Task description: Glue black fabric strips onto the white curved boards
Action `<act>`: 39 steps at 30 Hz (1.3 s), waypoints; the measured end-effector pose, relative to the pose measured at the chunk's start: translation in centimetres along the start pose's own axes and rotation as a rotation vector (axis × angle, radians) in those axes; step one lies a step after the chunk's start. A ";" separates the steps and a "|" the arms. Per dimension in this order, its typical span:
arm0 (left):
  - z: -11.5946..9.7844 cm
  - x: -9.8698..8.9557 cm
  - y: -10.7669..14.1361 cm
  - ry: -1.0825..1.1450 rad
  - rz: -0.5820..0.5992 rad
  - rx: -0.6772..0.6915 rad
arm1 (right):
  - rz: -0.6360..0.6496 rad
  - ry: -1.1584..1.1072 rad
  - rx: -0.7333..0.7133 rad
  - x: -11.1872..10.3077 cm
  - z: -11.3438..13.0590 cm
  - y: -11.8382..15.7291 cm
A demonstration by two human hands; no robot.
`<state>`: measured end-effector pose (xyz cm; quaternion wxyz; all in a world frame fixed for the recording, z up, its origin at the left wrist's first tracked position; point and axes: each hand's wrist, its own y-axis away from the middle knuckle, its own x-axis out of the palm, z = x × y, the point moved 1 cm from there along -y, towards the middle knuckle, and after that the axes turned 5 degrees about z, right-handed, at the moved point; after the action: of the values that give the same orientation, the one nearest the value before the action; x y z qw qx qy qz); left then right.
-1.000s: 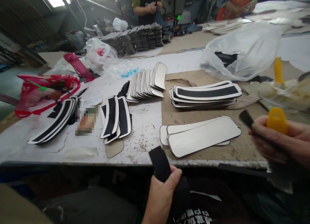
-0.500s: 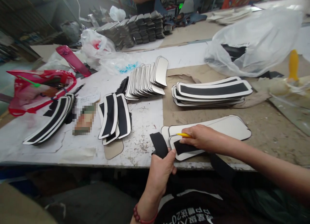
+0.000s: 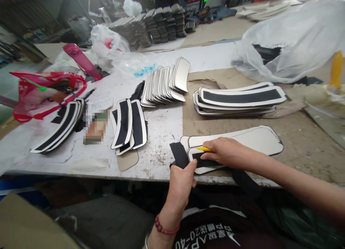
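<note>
My left hand (image 3: 181,182) grips a bundle of black fabric strips (image 3: 179,155) at the table's front edge. My right hand (image 3: 225,152) holds a small yellow tool (image 3: 202,148) and presses one black strip (image 3: 208,162) onto the near end of a long white panel (image 3: 242,141), the top one of a small stack on brown cardboard (image 3: 296,141).
Stacks of white panels with black strips lie at the right back (image 3: 239,100), centre (image 3: 129,125) and left (image 3: 58,128). A fanned row of panels (image 3: 165,83) stands behind. A red bag (image 3: 40,94), clear plastic bags (image 3: 291,44) and a yellow-handled brush (image 3: 336,69) are around.
My right hand came in from the right with the yellow tool and laid a black strip on the white panel. My left hand rose to the table edge with the strips.
</note>
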<state>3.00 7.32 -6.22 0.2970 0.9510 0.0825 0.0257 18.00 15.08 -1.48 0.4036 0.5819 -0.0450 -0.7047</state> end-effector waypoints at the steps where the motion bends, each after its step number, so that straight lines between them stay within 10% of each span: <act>1: 0.2 0.0 0.0 -0.004 -0.013 0.008 | 0.022 0.007 0.002 0.0 -0.6 0.7; 10: 0.7 -0.4 0.2 0.008 0.015 0.053 | -0.073 -0.121 0.252 -1.5 -7.5 9.8; 15: 0.0 -0.4 0.7 0.083 0.111 0.036 | -0.015 -0.294 -0.068 -2.5 -3.5 6.9; 24: 0.1 -0.5 0.5 0.090 0.118 -0.001 | 0.057 -0.130 -0.040 -1.8 0.0 0.1; 39: -0.5 0.3 0.5 -0.014 -0.084 0.027 | 0.077 0.063 0.078 -1.3 -2.5 2.8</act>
<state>3.29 7.24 -5.48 0.2853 0.9508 0.1205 0.0057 21.54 14.99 0.23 0.4087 0.6167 -0.0821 -0.6678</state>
